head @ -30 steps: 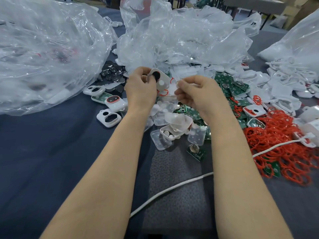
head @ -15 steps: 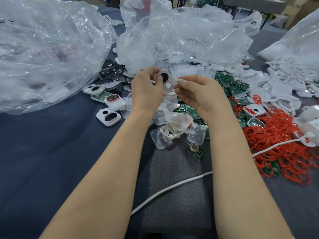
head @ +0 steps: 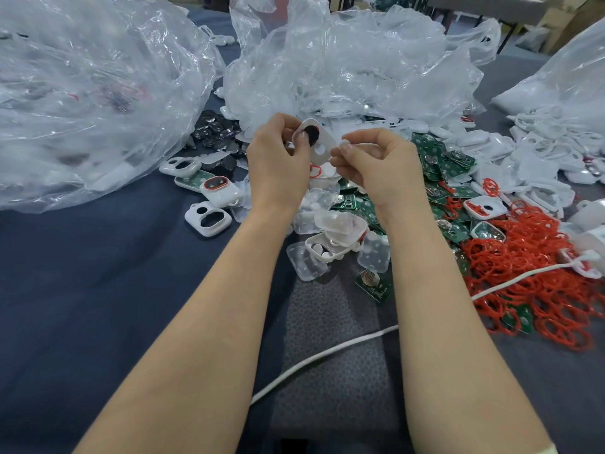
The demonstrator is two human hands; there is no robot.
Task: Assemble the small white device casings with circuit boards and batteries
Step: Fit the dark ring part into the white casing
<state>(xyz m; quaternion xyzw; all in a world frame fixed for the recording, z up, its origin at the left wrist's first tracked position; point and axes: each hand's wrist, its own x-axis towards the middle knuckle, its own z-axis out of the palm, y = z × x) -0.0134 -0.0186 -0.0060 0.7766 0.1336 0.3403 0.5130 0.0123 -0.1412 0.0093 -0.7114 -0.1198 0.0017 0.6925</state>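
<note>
I hold one white casing [head: 322, 147] up in the air with both hands, above the heap of parts in the middle of the table [head: 82, 290]. My left hand [head: 278, 162] has its fingers curled round the left side of it, and my thumb sits by the black oval [head: 312, 134] in its top hole. My right hand [head: 376, 162] pinches the right edge between thumb and first finger, with the other fingers curled in. Under my hands lie clear little covers [head: 306, 263] and an open white shell [head: 327, 249] with small white dots in it. Green circuit boards [head: 455, 158] lie in a heap to the right. One single board [head: 376, 288] with a round silver battery [head: 369, 276] lies beside my right arm. Red rings [head: 530, 257] are piled further right. To the left lie an empty casing with two holes [head: 208, 217] and a casing with a red rim [head: 217, 188]. Big clear bags [head: 82, 93] sit behind. A white cable [head: 360, 339] runs under my right arm.
</note>
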